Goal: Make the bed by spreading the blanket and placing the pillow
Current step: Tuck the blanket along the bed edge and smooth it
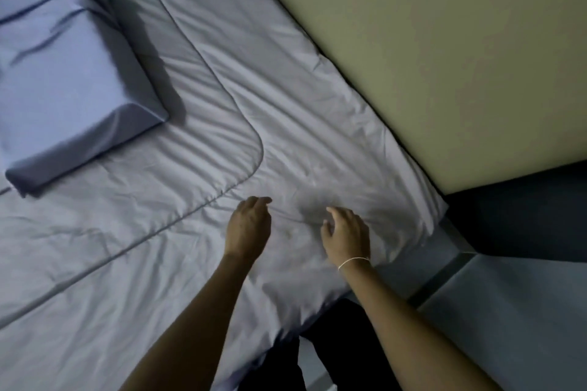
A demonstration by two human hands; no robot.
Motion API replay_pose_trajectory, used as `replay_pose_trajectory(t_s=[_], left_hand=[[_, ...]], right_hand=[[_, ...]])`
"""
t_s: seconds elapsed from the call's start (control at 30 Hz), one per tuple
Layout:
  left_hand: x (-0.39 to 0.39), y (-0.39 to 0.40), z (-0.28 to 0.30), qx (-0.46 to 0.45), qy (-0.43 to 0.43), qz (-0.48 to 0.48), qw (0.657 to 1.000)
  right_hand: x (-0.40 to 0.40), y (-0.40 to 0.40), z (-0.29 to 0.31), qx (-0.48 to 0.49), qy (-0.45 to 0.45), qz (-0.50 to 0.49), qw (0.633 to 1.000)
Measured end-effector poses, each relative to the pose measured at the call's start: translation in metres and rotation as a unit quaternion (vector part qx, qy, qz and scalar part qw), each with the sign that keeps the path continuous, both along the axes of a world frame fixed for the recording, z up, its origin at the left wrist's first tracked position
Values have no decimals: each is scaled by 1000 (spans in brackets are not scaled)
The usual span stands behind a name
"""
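Observation:
A pale grey-blue blanket (165, 168) lies spread and wrinkled over the bed, with a stitched seam curving across it. A blue pillow (73, 86) rests on top of it at the upper left. My left hand (249, 227) hovers just above the blanket near the bed's corner, fingers curled loosely and holding nothing. My right hand (346, 236), with a thin band on its wrist, is beside it, fingers spread over the creased fabric, empty as well. The blanket's corner (425, 213) hangs at the bed's edge to the right of my hands.
A yellowish wall (444, 41) runs along the far side of the bed. A dark skirting strip (524, 216) and a grey floor (508, 311) lie to the right. My dark trouser legs (333, 352) stand against the near bed edge.

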State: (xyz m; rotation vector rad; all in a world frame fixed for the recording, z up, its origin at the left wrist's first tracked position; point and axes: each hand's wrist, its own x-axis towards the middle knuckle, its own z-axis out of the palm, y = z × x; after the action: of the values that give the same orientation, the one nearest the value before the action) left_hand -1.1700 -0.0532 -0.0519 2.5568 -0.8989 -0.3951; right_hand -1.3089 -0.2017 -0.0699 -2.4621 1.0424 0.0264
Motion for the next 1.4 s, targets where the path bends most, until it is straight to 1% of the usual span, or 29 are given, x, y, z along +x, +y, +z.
replay_pose_trajectory(t_s=[0.1, 0.2, 0.3, 0.43, 0.6, 0.67, 0.73, 0.77, 0.83, 0.87, 0.93, 1.07, 1.2, 1.33, 1.4], left_hand=[[4, -2, -5, -26, -22, 12, 999], [-5, -13, -26, -20, -20, -4, 1000], [-10, -40, -51, -4, -23, -17, 1000], [-9, -106, -82, 11, -11, -48, 999], [-12, -212, -101, 1, 1, -97, 995], [-17, -249, -105, 3, 2, -122, 992], [-22, -277, -108, 14, -2, -158, 987], [-24, -286, -110, 22, -5, -177, 984], [-26, -301, -116, 52, -4, -208, 977], [-27, -306, -119, 70, -4, -221, 973], [-30, -313, -126, 101, -12, -245, 964], [-38, -321, -141, 132, -37, -274, 952], [-51, -329, -154, 170, -32, -282, 944], [-62, -335, -158, 185, -36, -296, 936], [-59, -335, -158, 192, -32, -306, 932]], right_hand=[[0, -11, -7, -6, -19, 2, 1000], [-13, -37, -25, -11, -18, -11, 1000], [-26, -76, -49, -26, -20, -41, 999], [-39, -137, -82, -42, -53, -145, 987], [-70, -190, -111, -36, -31, -276, 960], [-86, -201, -123, -20, -18, -329, 944], [-97, -209, -132, -7, -12, -353, 936], [-101, -211, -135, 10, -10, -360, 933], [-105, -216, -139, 76, 7, -388, 918], [-106, -217, -140, 105, 21, -393, 913], [-106, -215, -143, 110, 36, -367, 923], [-115, -222, -147, 34, 25, -302, 952], [-136, -234, -149, 8, 44, -268, 962], [-141, -228, -161, 39, 10, -303, 952], [-133, -223, -163, 56, 18, -327, 943]])
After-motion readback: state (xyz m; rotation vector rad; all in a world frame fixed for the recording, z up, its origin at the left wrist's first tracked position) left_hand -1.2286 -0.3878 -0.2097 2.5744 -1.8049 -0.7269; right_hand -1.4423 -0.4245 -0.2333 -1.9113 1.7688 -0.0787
